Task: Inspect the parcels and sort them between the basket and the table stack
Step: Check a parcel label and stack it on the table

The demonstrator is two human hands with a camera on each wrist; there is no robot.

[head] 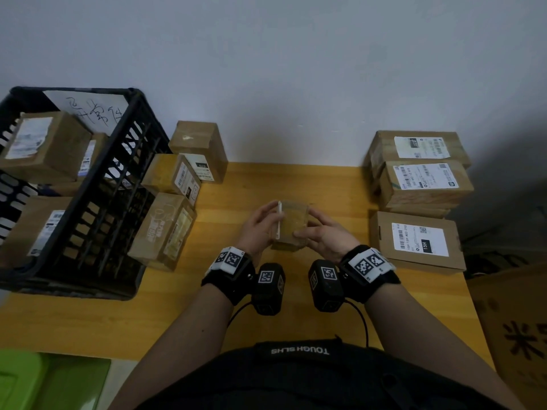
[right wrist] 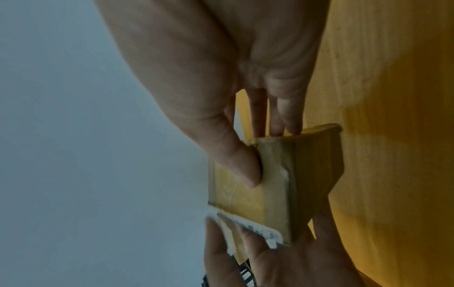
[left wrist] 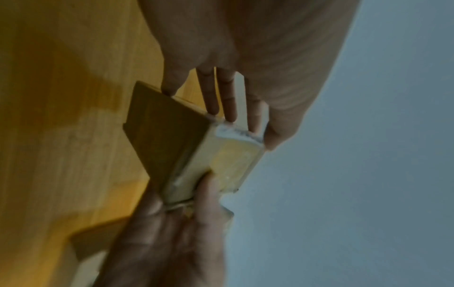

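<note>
A small brown taped parcel (head: 293,224) hangs above the middle of the wooden table (head: 325,184), held between both hands. My left hand (head: 262,223) grips its left side, where a white label edge shows. My right hand (head: 321,233) grips its right side. In the left wrist view my left hand (left wrist: 243,130) pinches the parcel (left wrist: 221,159) at its labelled end. In the right wrist view my right hand (right wrist: 265,155) has its thumb pressed on the parcel (right wrist: 248,200) and its fingers behind it. The black basket (head: 115,173) stands at the left with several parcels inside.
Three parcels (head: 165,229) lean beside the basket on its right. A stack of labelled parcels (head: 426,184) stands at the table's right rear, with a single labelled box (head: 417,241) in front. A large carton (head: 518,335) is off the right edge, a green bin (head: 44,380) at lower left.
</note>
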